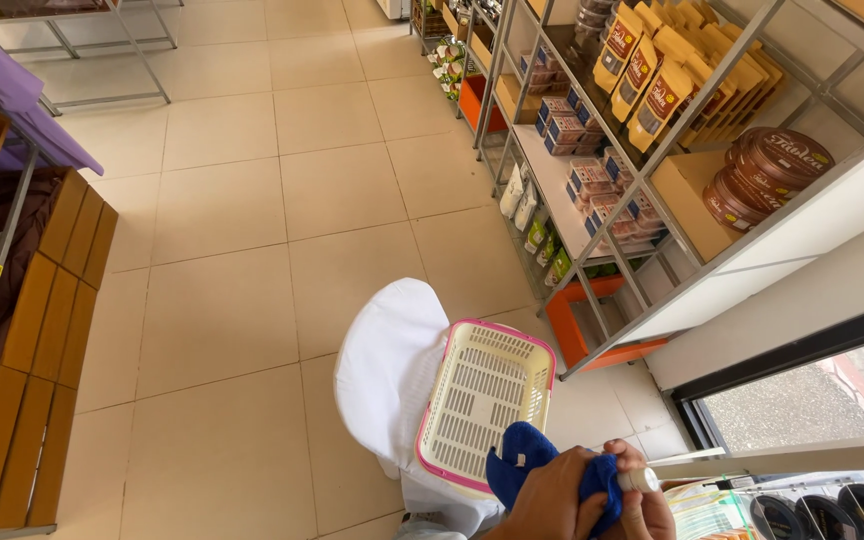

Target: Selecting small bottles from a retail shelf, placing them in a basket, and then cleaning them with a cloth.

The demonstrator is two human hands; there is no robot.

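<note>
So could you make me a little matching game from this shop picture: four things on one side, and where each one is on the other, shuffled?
Things:
1. blue cloth
2. cream basket with pink rim
3. yellow pouches
4. brown round tubs

Places:
A. stacked on their sides on the shelf, right of the pouches
B. bunched in the left hand, beside the right hand
C. standing in rows on the upper shelf
D. lying on a white-covered seat

Pairs: 1-B, 2-D, 3-C, 4-A

You see a cream slotted basket (482, 400) with a pink rim, a deep blue cloth (527, 460), a white chair cover (387, 365), and beige floor tiles (222, 300).
</note>
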